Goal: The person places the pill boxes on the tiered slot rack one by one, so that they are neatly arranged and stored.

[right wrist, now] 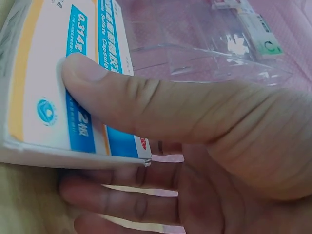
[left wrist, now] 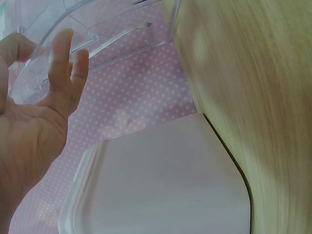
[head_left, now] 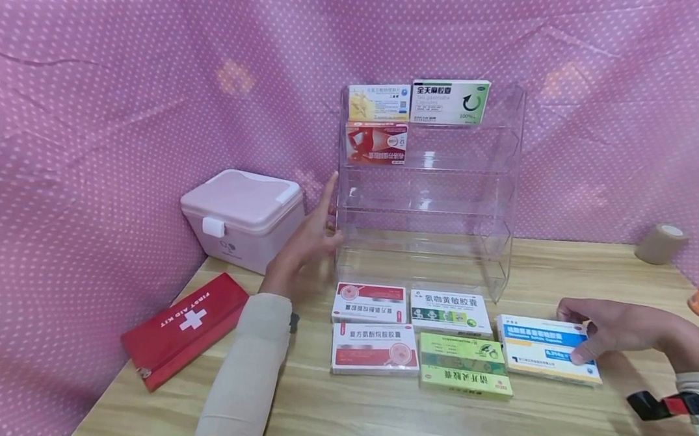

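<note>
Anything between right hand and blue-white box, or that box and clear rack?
Right hand touches the blue-white box, nothing between. Toward the clear rack, the green-white box lies flat on the table, partly between.

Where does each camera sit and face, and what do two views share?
Head: on the head, facing forward and down at the clear rack and medicine boxes; left hand, right hand and sleeves show.
Left wrist: on that wrist, facing the pink box and rack; left hand shows.
Right wrist: on that wrist, facing the blue-and-white box; right hand shows.
Shared: head and left wrist both show the pink box.
</note>
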`<move>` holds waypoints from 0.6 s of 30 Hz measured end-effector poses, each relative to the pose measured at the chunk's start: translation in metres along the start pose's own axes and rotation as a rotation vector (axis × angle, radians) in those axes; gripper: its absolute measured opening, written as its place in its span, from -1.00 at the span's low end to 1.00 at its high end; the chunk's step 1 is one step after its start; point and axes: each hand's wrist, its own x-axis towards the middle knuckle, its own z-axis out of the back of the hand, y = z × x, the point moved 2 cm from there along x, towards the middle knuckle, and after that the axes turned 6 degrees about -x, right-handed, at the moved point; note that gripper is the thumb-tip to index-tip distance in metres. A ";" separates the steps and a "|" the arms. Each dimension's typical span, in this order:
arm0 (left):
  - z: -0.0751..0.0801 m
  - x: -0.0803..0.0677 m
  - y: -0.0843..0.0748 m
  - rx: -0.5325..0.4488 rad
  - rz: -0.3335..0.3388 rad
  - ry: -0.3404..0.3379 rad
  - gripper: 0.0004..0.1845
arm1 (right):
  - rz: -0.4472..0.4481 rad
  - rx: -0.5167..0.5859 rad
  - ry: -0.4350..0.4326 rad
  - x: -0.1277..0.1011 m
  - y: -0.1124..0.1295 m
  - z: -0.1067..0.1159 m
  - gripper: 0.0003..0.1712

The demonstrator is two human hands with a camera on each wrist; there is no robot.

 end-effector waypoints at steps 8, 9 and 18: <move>-0.001 -0.001 0.000 -0.004 -0.005 -0.004 0.34 | 0.056 -0.033 -0.120 0.000 -0.008 0.002 -0.52; -0.002 -0.001 -0.001 -0.007 -0.003 -0.004 0.35 | 0.067 -0.035 -0.143 0.000 -0.009 0.002 -0.53; -0.001 0.000 -0.001 0.000 0.001 -0.004 0.34 | 0.162 -0.026 -0.275 -0.004 -0.005 0.007 -0.59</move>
